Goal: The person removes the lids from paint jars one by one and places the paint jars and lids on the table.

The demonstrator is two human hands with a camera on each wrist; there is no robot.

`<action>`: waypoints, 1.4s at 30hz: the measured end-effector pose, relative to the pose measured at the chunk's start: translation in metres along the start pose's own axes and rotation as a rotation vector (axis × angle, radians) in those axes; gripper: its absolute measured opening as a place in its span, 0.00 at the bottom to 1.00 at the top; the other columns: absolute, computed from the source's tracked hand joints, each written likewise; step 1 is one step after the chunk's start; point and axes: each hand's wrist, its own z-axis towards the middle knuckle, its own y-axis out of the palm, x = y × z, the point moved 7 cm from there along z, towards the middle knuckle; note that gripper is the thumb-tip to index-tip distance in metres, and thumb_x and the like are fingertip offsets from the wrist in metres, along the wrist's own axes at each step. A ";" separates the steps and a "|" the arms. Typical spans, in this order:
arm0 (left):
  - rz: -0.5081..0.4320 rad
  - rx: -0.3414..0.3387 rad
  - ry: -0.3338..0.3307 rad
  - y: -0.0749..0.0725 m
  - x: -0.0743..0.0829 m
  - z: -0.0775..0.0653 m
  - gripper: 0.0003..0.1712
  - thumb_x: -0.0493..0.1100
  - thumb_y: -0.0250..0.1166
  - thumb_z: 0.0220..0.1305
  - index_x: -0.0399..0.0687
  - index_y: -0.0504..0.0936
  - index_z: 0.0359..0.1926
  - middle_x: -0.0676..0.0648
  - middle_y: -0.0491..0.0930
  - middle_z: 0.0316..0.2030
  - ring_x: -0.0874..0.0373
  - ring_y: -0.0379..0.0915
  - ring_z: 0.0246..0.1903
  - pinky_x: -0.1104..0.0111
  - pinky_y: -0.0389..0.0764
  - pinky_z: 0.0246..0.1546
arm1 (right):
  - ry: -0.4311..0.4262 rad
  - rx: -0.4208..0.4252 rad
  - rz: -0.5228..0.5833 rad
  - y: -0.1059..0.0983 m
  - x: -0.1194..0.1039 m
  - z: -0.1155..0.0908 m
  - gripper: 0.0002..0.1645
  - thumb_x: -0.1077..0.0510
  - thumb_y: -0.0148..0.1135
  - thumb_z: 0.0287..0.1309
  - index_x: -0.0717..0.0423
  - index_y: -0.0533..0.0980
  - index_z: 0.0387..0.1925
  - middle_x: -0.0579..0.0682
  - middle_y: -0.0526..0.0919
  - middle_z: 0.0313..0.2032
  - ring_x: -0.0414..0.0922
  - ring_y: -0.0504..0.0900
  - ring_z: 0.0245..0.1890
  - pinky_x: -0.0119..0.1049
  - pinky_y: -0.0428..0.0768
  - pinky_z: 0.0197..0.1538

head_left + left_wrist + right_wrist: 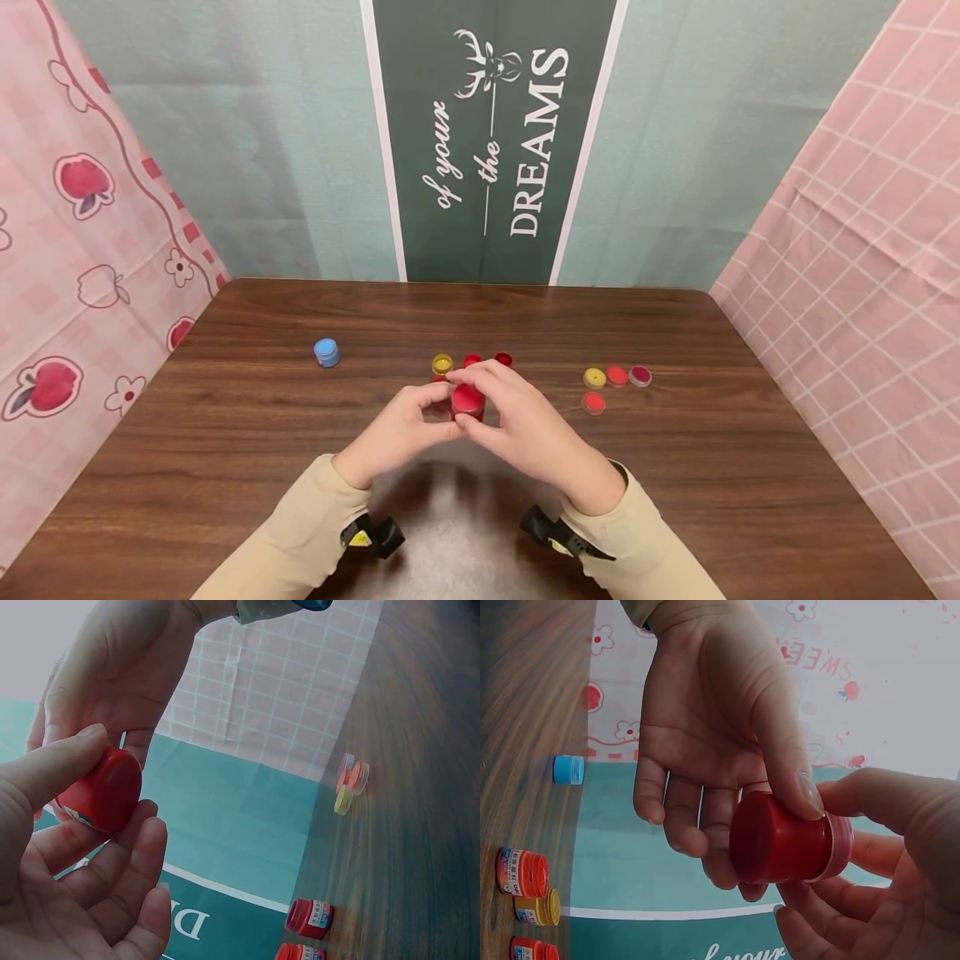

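Note:
A red paint jar point(468, 402) is held above the table between both hands. The left hand point(401, 429) grips its red body with thumb and fingers, as the left wrist view also shows. On the clear lid end, the thumb and fingers of the right hand point(900, 847) pinch the rim. The lid point(841, 847) sits on the jar in the right wrist view. Just beyond the hands stand an uncapped yellow paint jar point(442, 363), a red jar point(472, 360) and a dark red jar point(503, 359). Another red jar point(438, 379) is partly hidden by the fingers.
Right of the hands lie a yellow lid point(595, 378), two red lids, one nearer point(593, 403), and a dark red lid point(641, 376). A blue paint jar point(327, 352) stands at the left of the wooden table point(225, 433). Cloth hangs around the back and sides.

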 end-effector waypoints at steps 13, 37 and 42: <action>0.031 0.010 0.012 0.000 -0.001 0.001 0.14 0.39 0.66 0.58 0.40 0.80 0.45 0.48 0.81 0.40 0.55 0.76 0.40 0.64 0.77 0.45 | -0.033 -0.061 0.001 0.002 -0.004 -0.002 0.25 0.62 0.60 0.55 0.58 0.72 0.56 0.48 0.73 0.55 0.40 0.72 0.52 0.36 0.73 0.52; 0.029 0.010 0.004 -0.001 -0.005 0.002 0.15 0.38 0.67 0.57 0.42 0.80 0.46 0.49 0.80 0.41 0.56 0.76 0.41 0.64 0.77 0.45 | 0.026 -0.007 0.018 -0.001 0.002 0.000 0.24 0.64 0.62 0.52 0.56 0.73 0.53 0.46 0.75 0.48 0.37 0.73 0.39 0.29 0.76 0.38; 0.037 0.013 0.005 -0.001 -0.005 0.002 0.14 0.39 0.67 0.57 0.43 0.80 0.45 0.50 0.80 0.40 0.55 0.76 0.41 0.64 0.77 0.45 | -0.004 -0.020 0.038 -0.001 0.000 -0.001 0.25 0.66 0.59 0.51 0.58 0.72 0.54 0.47 0.75 0.50 0.37 0.73 0.36 0.27 0.74 0.35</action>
